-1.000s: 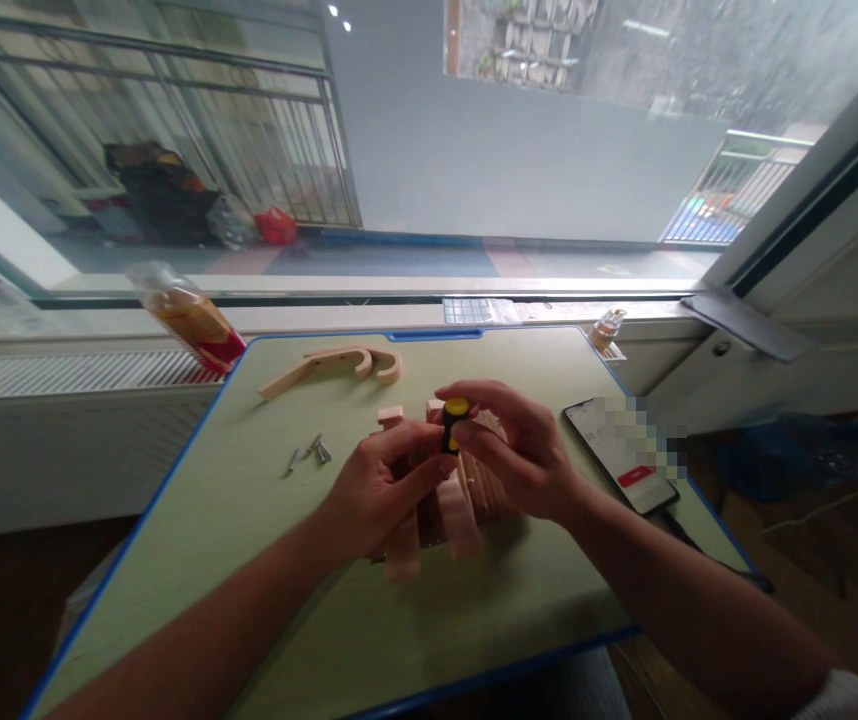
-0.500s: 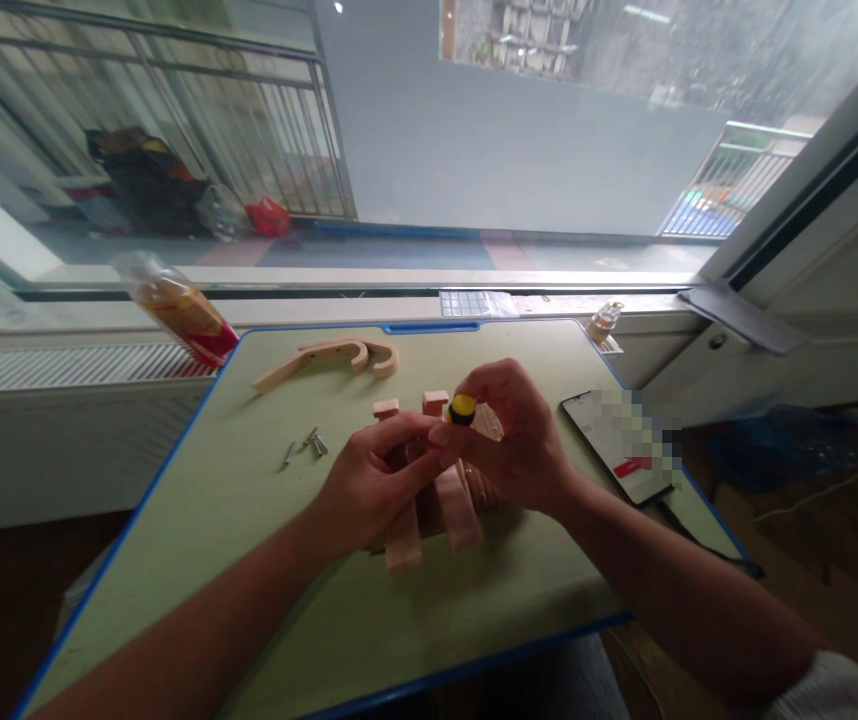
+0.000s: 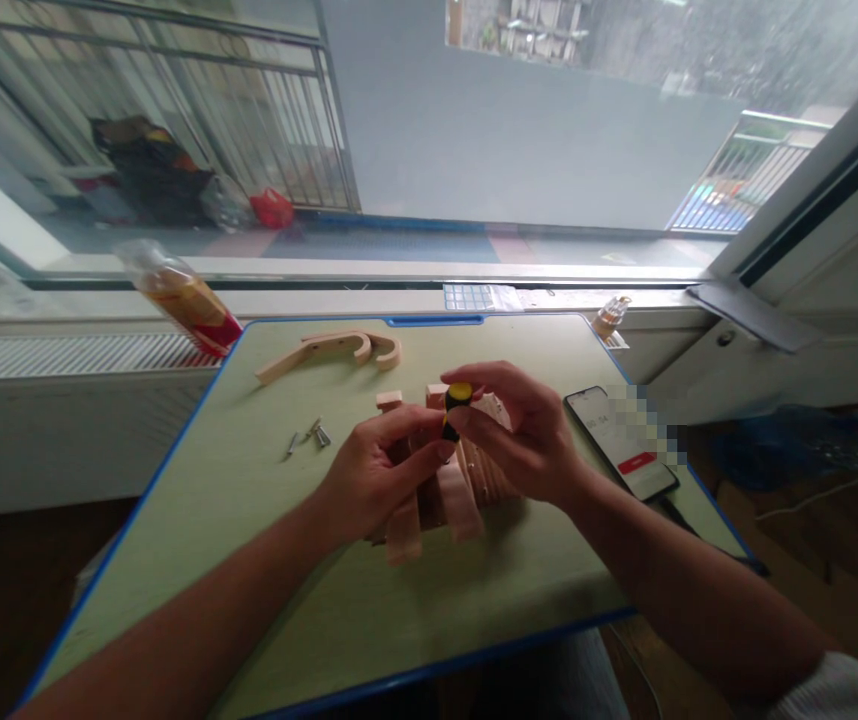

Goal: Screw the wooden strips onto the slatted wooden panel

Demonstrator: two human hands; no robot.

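The grip on the stubby screwdriver (image 3: 458,398) has been changed: half a second ago most of its handle was covered by the right hand (image 3: 523,436), with the yellow cap tipped toward the viewer, whereas now the black side is exposed again, much as a second ago. From this, repeated turning with a regrip between twists may be judged, though no advance of a screw can be made out.

The handle is gripped near its cap between the right thumb and fingers. The left hand (image 3: 378,468) is held at eight o'clock from the handle, its thumb and forefinger brought to the lower end; whether the shaft, a screw or nothing is pinched there cannot be told.

The wooden assembly (image 3: 460,503) is laid on the counter (image 3: 264,540) beneath both hands, partly covered by them. From it, the loose screws (image 3: 316,436) are found between nine and ten o'clock, the curved wooden pieces (image 3: 324,343) near eleven, and the phone (image 3: 609,440) near three; none of these is touched.
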